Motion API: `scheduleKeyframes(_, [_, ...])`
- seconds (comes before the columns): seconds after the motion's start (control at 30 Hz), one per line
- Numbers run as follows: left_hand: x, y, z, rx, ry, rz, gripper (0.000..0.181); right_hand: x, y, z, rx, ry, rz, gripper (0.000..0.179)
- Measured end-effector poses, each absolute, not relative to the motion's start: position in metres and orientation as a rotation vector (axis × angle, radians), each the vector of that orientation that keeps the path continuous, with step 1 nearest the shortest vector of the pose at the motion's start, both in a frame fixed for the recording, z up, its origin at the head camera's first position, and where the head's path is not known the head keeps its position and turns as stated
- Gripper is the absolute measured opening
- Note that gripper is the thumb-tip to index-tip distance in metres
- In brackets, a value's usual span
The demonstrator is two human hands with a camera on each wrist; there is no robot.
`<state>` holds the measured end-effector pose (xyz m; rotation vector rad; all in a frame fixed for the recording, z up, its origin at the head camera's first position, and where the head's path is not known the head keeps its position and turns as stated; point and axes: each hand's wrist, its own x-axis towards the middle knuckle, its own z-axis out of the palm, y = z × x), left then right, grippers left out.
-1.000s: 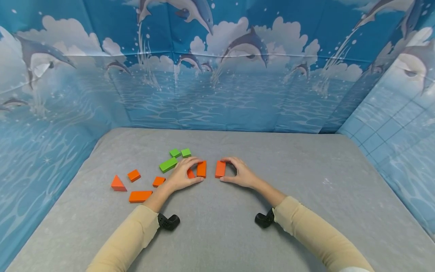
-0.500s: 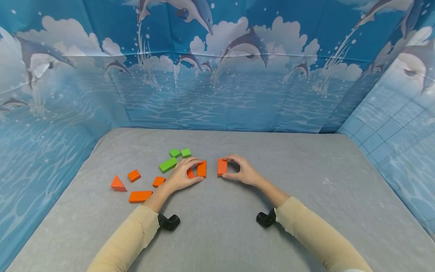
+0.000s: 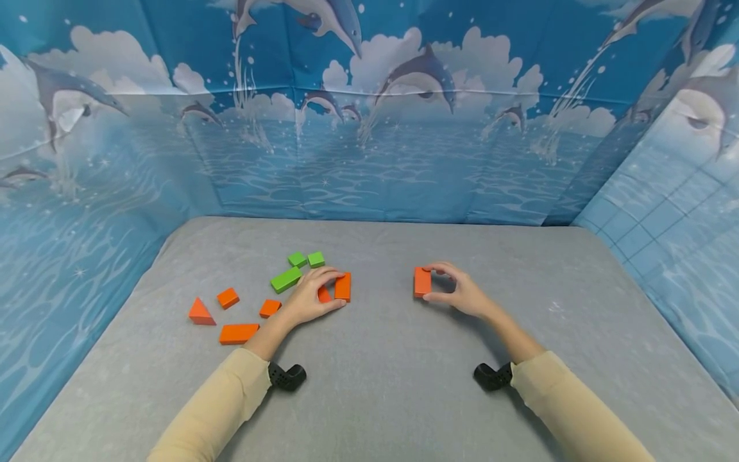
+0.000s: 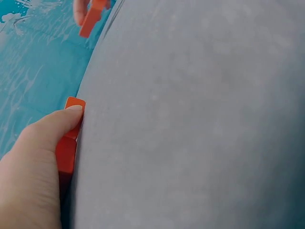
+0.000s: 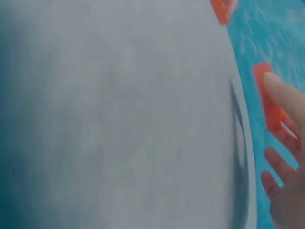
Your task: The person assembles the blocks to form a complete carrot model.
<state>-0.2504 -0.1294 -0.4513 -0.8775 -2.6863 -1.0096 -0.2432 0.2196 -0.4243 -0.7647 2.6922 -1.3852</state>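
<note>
My left hand (image 3: 308, 299) pinches an orange rectangular block (image 3: 343, 288) between thumb and fingers, near the middle of the table. Inside its grasp, part of another orange block (image 3: 324, 294) shows; the hand covers the rest. In the left wrist view, the thumb presses the orange block (image 4: 75, 101), and a redder block face (image 4: 66, 155) lies just below. Farther right, my right hand (image 3: 464, 294) pinches a second orange rectangular block (image 3: 422, 282) by its two ends. This block (image 5: 268, 98) appears lifted off the table in the right wrist view, with the other fingers spread loosely below.
Left of my left hand lie a green long block (image 3: 285, 280), two small green blocks (image 3: 315, 259), two small orange blocks (image 3: 228, 298), an orange triangular block (image 3: 201, 312) and an orange long block (image 3: 238, 333). A blue dolphin curtain (image 3: 346, 160) borders the grey table (image 3: 381, 398).
My right hand has moved to the right with its orange block, away from the left hand's block. My left hand and the loose blocks have stayed in place.
</note>
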Motion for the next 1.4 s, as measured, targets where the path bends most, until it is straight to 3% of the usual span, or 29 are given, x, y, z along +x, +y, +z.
scheduleKeyframes(0.43, [-0.251, -0.129, -0.452, -0.871, -2.688, -1.018, 0.054, -0.24, 0.246, -0.436, -0.763, 2.686, -1.389, 0.057])
scheduleKeyframes(0.73, [-0.252, -0.129, -0.454, -0.865, -2.689, -1.024, 0.053, -0.222, 0.237, -0.413, -0.743, 2.68, -1.347, 0.056])
scheduleKeyframes(1.4, [-0.254, -0.11, -0.435, -0.889, -2.594, -1.108, 0.054, -0.22, 0.236, -0.412, -0.674, 2.658, -1.323, 0.055])
